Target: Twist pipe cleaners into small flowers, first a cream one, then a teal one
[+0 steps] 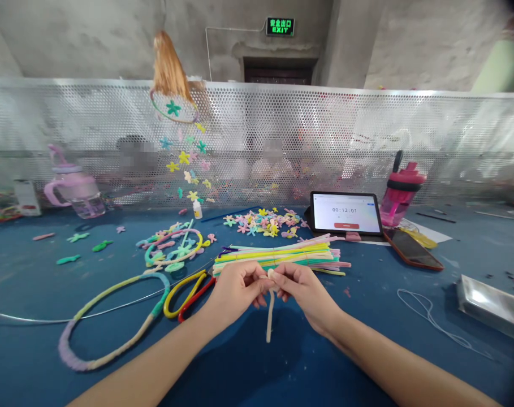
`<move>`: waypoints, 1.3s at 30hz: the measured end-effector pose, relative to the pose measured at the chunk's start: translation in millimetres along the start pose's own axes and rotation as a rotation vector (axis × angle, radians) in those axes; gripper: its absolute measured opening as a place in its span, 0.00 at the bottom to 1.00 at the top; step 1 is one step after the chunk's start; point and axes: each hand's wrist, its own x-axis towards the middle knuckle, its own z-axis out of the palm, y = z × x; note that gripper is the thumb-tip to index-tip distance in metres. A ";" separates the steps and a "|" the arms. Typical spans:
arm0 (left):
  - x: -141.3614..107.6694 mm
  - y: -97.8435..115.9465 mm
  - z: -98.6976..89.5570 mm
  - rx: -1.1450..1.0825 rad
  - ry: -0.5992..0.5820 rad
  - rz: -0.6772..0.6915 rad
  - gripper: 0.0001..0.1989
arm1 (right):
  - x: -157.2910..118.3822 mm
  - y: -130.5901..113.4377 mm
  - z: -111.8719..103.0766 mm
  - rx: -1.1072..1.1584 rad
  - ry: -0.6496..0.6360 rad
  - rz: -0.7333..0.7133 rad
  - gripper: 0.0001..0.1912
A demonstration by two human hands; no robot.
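Note:
In the head view, my left hand [242, 285] and my right hand [297, 285] meet at the centre, fingers pinched on a cream pipe cleaner [270, 322]. Its straight end hangs down between them; the part at the fingertips looks bent and is partly hidden. Just beyond my hands lies a bundle of coloured pipe cleaners [320, 254]. To the left of my left hand are scissors with yellow and red handles [184, 295]. Farther left rests a large wrapped hoop [108, 356] in purple, cream, green and yellow.
Small flowers [265, 222] are heaped behind the bundle. A tablet [345, 213], a phone [413, 249], a pink bottle [401, 192] and a metal box [492, 305] stand or lie right. A smaller hoop [174, 261] and a clear cup [85, 195] are left. A perforated screen [240, 141] spans the back.

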 end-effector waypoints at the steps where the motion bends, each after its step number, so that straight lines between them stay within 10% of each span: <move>1: -0.2 0.0 0.6 0.015 0.012 -0.001 0.13 | 0.2 -0.2 -0.1 -0.007 -0.004 -0.001 0.16; 27: -6.7 9.3 0.4 0.660 0.177 0.347 0.12 | 5.6 6.0 -7.9 -0.169 -0.045 -0.137 0.08; 34: -0.5 9.4 -4.4 0.202 0.097 0.120 0.12 | 4.5 0.2 -6.0 -0.073 -0.088 -0.036 0.08; 39: 3.3 8.7 -7.5 -0.107 0.110 -0.021 0.14 | 3.5 1.8 -13.4 -0.609 0.008 -0.411 0.22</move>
